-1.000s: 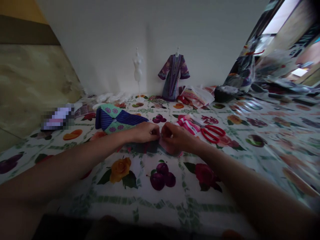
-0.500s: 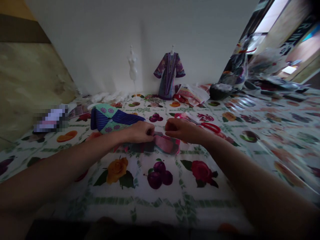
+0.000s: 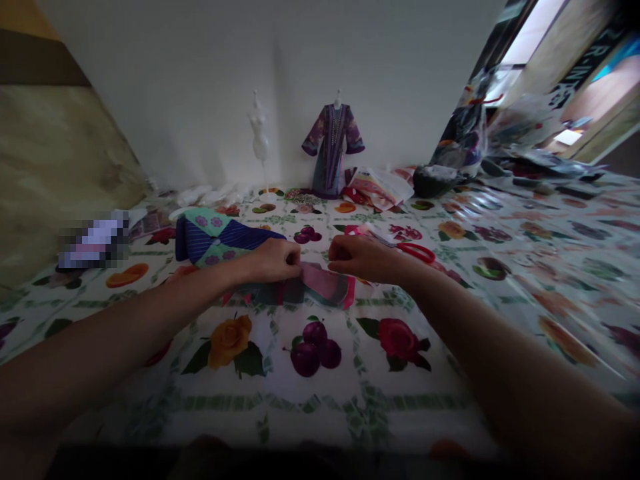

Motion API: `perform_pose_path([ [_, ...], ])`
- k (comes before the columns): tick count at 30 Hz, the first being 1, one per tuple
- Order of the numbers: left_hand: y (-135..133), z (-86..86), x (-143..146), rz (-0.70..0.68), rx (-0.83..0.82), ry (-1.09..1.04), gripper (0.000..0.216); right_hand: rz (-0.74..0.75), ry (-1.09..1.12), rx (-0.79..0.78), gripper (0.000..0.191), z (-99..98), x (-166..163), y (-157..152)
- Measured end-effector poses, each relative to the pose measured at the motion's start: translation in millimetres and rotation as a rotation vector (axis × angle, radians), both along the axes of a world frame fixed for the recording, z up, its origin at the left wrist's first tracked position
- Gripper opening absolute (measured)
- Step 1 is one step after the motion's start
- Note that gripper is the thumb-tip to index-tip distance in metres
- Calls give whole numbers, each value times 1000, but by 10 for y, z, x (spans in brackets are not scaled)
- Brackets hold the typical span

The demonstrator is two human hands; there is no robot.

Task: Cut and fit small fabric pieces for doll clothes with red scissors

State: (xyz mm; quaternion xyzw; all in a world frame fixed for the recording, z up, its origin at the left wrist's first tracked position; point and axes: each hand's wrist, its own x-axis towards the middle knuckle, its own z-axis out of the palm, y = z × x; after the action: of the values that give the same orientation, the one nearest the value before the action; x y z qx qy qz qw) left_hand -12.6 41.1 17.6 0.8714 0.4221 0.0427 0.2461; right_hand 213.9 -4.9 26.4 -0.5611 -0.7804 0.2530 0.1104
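Note:
A small pink and grey-green piece of fabric (image 3: pixel 327 283) lies on the flowered tablecloth. My left hand (image 3: pixel 276 259) is closed in a pinch at its upper edge. Just to the right, my right hand (image 3: pixel 353 255) is also closed, thumb and fingertips together above the fabric's right side; anything thin between them is too small to make out. Behind my left hand is a folded blue striped cloth (image 3: pixel 235 233) with green flowered panels. Scissors with red handles (image 3: pixel 416 252) lie beyond my right hand, partly over pink cloth.
By the wall stand a bare white miniature dress form (image 3: pixel 260 133) and another wearing a purple robe (image 3: pixel 332 147). A plastic bag (image 3: pixel 377 187) and a dark bowl (image 3: pixel 437 179) sit to their right. More bags pile up far right. A pixelated item (image 3: pixel 95 241) lies left.
The whole view has shifted slightly left. The gap between my hands has widened a little, the left hand moving left. Both stay closed.

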Motion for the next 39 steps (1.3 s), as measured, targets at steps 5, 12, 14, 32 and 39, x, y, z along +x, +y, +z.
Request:
perform_pose_path([
  [5, -19, 8, 2, 1, -10, -13, 11, -4, -16, -33, 8, 12, 30, -3],
  [12, -72, -10, 19, -22, -93, -26, 17, 64, -66, -68, 8, 33, 126, 4],
  [14, -81, -13, 20, -12, -109, -31, 19, 79, -77, -97, 8, 30, 158, 12],
  [32, 86, -141, -47, 145, -196, -224, 22, 97, -150, -80, 20, 31, 67, -42],
  [39, 97, -142, -46, 160, -234, -245, 22, 81, 53, -202, 18, 73, 61, -55],
])
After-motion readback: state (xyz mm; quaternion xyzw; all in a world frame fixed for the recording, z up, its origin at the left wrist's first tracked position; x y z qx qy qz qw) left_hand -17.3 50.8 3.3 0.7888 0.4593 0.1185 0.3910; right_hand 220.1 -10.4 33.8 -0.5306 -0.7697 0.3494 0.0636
